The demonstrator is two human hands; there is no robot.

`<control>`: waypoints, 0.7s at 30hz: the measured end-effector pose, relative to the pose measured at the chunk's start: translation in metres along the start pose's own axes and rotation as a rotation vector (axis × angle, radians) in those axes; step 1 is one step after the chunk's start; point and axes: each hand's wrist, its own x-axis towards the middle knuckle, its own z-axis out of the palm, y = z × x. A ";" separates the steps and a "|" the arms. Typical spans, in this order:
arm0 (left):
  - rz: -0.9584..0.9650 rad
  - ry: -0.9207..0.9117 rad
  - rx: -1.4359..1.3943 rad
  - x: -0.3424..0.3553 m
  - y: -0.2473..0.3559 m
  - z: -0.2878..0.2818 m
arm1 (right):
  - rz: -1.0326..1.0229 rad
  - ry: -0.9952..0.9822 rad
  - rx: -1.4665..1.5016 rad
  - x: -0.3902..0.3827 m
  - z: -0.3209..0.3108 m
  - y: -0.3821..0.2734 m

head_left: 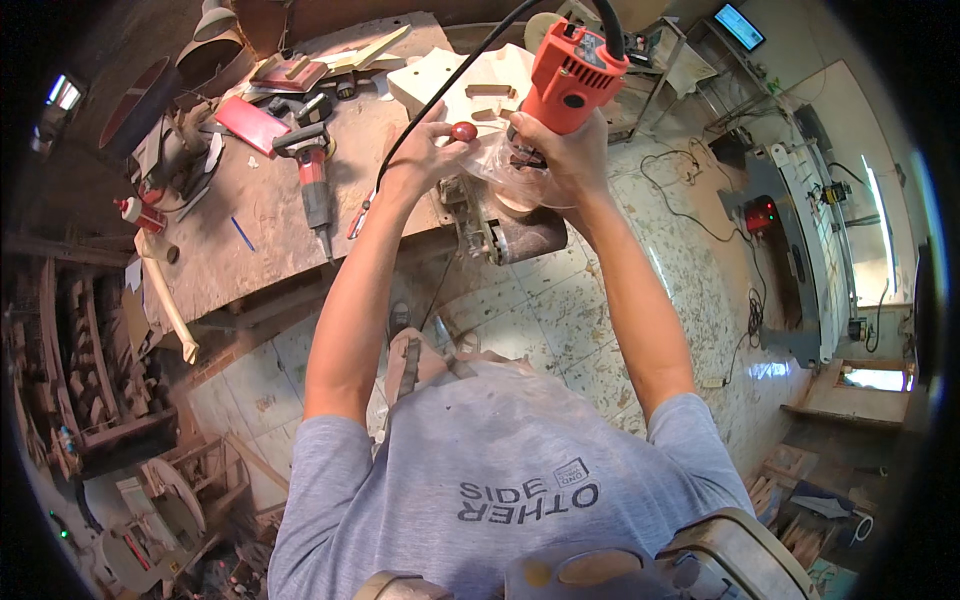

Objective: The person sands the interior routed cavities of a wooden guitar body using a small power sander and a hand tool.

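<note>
An orange-red router [568, 80] stands upright on a pale wooden workpiece [500, 72] with slots cut in it. My right hand [570, 155] wraps round the router's lower body, just above its clear plastic base [490, 160]. At the base's left side my left hand [425, 155] closes at a glossy red ball knob [463, 131], its fingertips partly hidden. The router's bit and the spot beneath it are hard to make out. Below the base, a dark cylindrical drum [532, 236] sticks out past the bench edge.
A black cord [440, 92] crosses above my left hand. On the wooden bench [270, 200] lie an angle grinder [314, 185], a red flat block [251, 126], a blue pen [242, 234] and wood scraps. A red-capped bottle [140, 213] stands far left. Cables [690, 200] trail over the tiled floor at right.
</note>
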 end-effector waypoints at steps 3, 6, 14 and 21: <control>0.029 0.003 0.031 -0.002 -0.001 -0.004 | -0.002 0.010 -0.055 -0.003 0.000 -0.002; 0.076 -0.074 -0.060 -0.002 -0.012 -0.009 | -0.010 -0.016 -0.157 -0.013 -0.001 -0.014; 0.166 -0.155 0.012 -0.015 0.001 -0.020 | 0.012 0.082 -0.101 -0.045 0.008 -0.027; 0.056 -0.069 -0.026 -0.008 0.001 -0.015 | -0.039 0.007 -0.161 -0.016 0.007 -0.020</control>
